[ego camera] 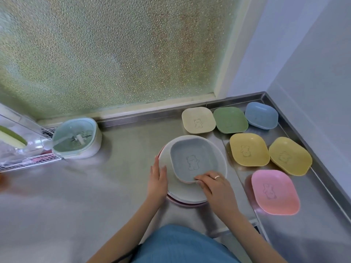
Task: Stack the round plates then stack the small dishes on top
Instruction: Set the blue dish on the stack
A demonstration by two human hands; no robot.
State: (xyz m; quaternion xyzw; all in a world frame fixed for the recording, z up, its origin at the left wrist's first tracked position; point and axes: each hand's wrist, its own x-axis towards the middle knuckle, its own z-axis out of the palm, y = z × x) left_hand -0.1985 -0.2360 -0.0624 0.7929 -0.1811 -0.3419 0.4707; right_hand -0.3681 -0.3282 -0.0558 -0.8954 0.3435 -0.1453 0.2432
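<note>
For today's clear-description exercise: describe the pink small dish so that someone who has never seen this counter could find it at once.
Start at the stainless steel counter and go to its right side, where six small square plastic dishes lie spread out singly. The pink small dish is the one nearest the person, just right of the stack of round plates. It is the only pink one lying alone; its closest neighbours are yellow.

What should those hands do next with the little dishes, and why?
Probably let go of the grey-blue dish, which already sits on the stack of round plates, and reach the right hand for the pink dish, the nearest of six still loose on the counter. The left hand rests on the stack's edge and can steady it.
</note>
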